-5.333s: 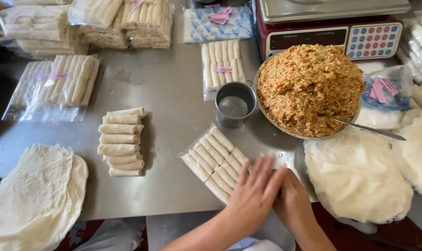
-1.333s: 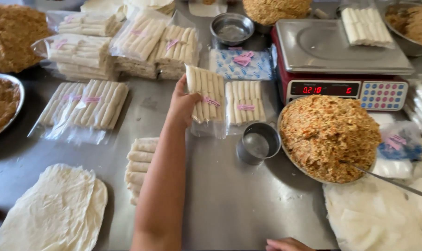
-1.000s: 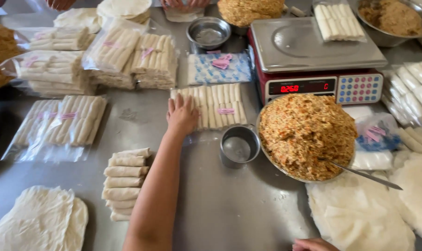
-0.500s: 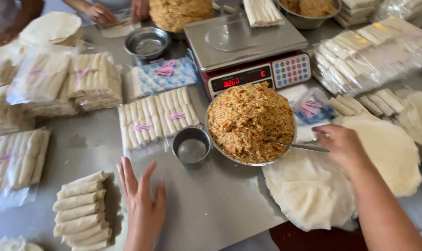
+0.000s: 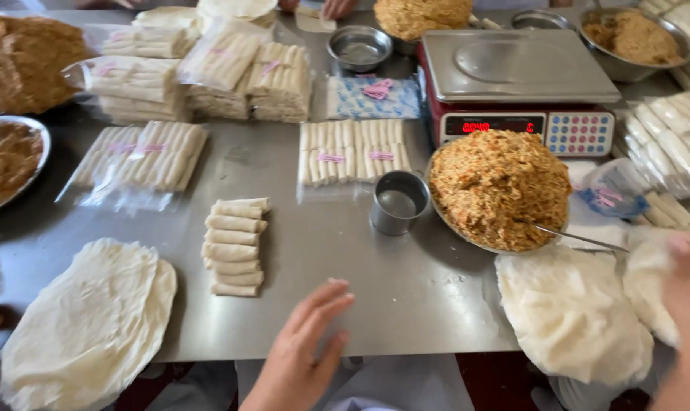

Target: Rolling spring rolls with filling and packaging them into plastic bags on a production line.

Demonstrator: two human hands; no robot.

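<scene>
Left hand [image 5: 303,346] spread open, palm down over bare steel table [image 5: 406,297] at six o'clock; right hand [image 5: 687,304], blurred at four o'clock, grip impossible to tell, touching wrapper stack [image 5: 573,312] below heaped filling bowl [image 5: 499,189].

Left hand [image 5: 303,346]: bare, no glove, no ring, no watch or band at the wrist. Fingers [image 5: 324,293] uncovered, nails short and plain, unpainted. Forearm bare as far as the lower picture edge; no sleeve in view. Right hand [image 5: 687,285]: bare, heavily blurred at the right picture edge; fingertip detail not legible. No glove, no jewellery discernible through the blur. Right forearm likewise bare where visible, no cuff. Pale grey-white fabric seen below the near tabletop edge, between the two arms, apparently clothing or an apron on the lap; cut and fastening not determinable.
</scene>
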